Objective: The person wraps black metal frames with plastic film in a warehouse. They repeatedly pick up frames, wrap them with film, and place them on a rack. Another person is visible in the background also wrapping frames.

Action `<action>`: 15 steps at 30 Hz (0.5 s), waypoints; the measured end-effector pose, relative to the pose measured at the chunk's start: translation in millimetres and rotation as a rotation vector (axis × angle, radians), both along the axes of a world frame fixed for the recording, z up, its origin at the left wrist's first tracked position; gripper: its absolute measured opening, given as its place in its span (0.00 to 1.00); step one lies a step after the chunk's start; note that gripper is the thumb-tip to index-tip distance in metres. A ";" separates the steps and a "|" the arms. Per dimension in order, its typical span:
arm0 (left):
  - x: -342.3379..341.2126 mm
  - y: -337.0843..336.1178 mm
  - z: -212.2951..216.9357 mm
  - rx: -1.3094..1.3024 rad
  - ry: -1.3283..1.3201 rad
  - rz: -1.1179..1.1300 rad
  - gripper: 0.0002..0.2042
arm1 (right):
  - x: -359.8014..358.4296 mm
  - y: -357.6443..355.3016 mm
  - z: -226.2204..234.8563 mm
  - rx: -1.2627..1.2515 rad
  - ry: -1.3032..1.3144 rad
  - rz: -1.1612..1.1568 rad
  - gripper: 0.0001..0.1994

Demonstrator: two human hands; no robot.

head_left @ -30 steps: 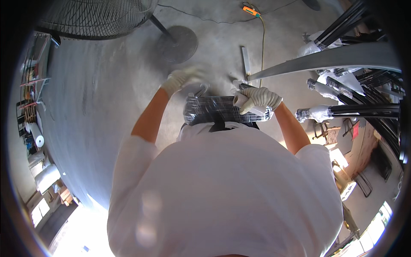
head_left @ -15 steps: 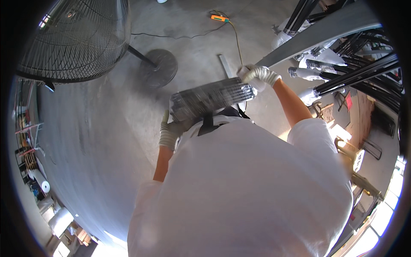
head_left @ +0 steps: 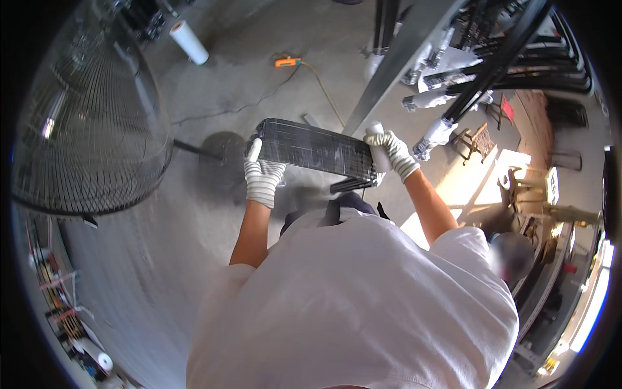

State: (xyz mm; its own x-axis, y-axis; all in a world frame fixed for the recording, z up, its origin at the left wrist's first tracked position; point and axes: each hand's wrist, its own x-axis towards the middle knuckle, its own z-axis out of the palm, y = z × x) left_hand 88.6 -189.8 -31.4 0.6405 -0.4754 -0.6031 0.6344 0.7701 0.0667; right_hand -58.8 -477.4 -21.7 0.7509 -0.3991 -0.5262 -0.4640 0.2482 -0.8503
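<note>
A bundle of black bars (head_left: 311,148) wrapped in clear film is in front of my body, its left end a little higher than its right. My left hand (head_left: 263,176), in a white striped glove, grips the left end from below, its thumb up along the near side. My right hand (head_left: 396,154), gloved alike, is closed around a small white roll of stretch film (head_left: 380,150) against the bundle's right end. Below that end, more dark bars (head_left: 353,185) show in part.
A large fan (head_left: 97,136) stands at the left. At the right, a grey metal beam (head_left: 395,65) slants near black tubes with wrapped ends (head_left: 479,71). A cord with an orange power strip (head_left: 287,63) crosses the floor. Farther off stands a white roll (head_left: 189,43).
The bundle has swung from right end high to left end high. My left hand rose with it, while the right stays at the right end with the film roll. The view has shifted.
</note>
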 end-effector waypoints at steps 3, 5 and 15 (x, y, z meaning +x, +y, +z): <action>14.2 -36.3 12.7 0.093 0.012 -0.085 0.10 | -28.5 2.8 -14.3 0.103 -0.104 -0.241 0.15; 25.3 -41.4 -10.9 0.139 0.020 -0.109 0.13 | -34.5 17.0 -3.9 0.129 -0.056 -0.257 0.14; 28.3 -76.4 -11.6 0.391 0.090 -0.293 0.13 | -56.3 16.4 -25.7 0.316 -0.068 -0.294 0.25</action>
